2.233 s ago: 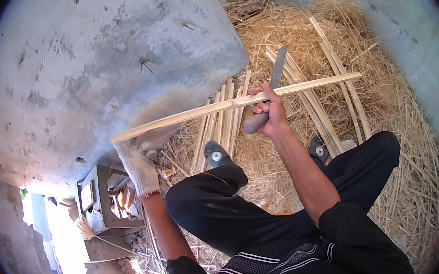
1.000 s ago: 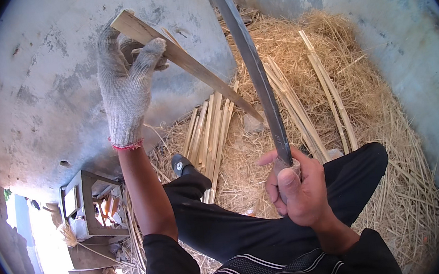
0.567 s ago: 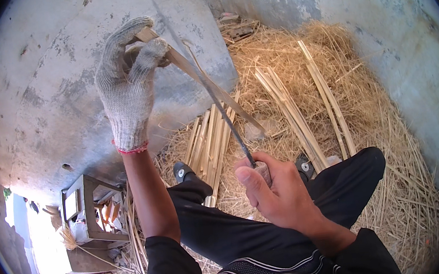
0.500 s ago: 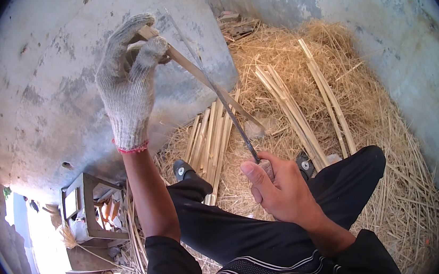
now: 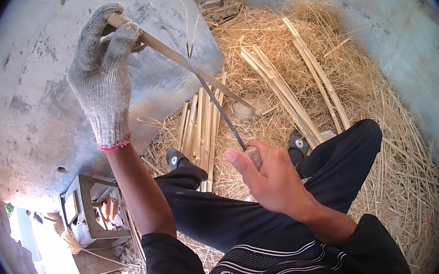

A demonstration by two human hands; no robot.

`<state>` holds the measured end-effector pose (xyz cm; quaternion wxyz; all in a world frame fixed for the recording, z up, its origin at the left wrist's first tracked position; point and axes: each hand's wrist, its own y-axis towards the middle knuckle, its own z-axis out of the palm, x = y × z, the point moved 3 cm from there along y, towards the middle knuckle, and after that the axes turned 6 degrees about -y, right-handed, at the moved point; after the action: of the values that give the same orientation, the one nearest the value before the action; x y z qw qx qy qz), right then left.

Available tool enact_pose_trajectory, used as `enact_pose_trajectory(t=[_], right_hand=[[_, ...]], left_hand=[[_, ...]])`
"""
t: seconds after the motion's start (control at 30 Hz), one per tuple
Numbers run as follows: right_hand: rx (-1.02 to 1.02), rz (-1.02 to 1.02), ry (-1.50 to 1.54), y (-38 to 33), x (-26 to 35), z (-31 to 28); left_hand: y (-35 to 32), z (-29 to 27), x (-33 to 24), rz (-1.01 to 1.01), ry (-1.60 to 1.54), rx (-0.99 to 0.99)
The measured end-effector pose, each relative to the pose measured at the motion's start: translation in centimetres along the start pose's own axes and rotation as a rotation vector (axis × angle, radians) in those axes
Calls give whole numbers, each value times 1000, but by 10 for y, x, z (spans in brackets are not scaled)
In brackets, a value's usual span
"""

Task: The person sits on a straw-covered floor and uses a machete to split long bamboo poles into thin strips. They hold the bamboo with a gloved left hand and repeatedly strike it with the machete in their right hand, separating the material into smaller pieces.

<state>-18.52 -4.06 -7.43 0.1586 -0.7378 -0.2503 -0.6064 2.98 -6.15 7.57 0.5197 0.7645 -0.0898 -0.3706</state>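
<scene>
Left hand (image 5: 100,69), gloved: pinches slat (image 5: 166,49) near upper end between fingers, presumably for clearance from knife (image 5: 218,106). Right hand (image 5: 277,181): fingers closed round handle (image 5: 254,158).

So the left hand (image 5: 101,77) is gloved and held up high, its thumb (image 5: 122,37) pinched toward curled fingers (image 5: 103,11), with the left forearm (image 5: 142,188) stretched out below. The right hand (image 5: 274,176) is held lower, bare and curled into a fist, thumb pointed forward. Legs (image 5: 341,172) are bent and splayed.
</scene>
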Motion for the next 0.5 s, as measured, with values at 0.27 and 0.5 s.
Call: enact_pose_trajectory(t=[0.27,0.5], right_hand=[[-85,90,-163,9,-49,10],[-54,289,-117,-5,-84,2]], left_hand=[[-1,1,-10,-27,5,10],[-1,15,-8,95,-80,49]])
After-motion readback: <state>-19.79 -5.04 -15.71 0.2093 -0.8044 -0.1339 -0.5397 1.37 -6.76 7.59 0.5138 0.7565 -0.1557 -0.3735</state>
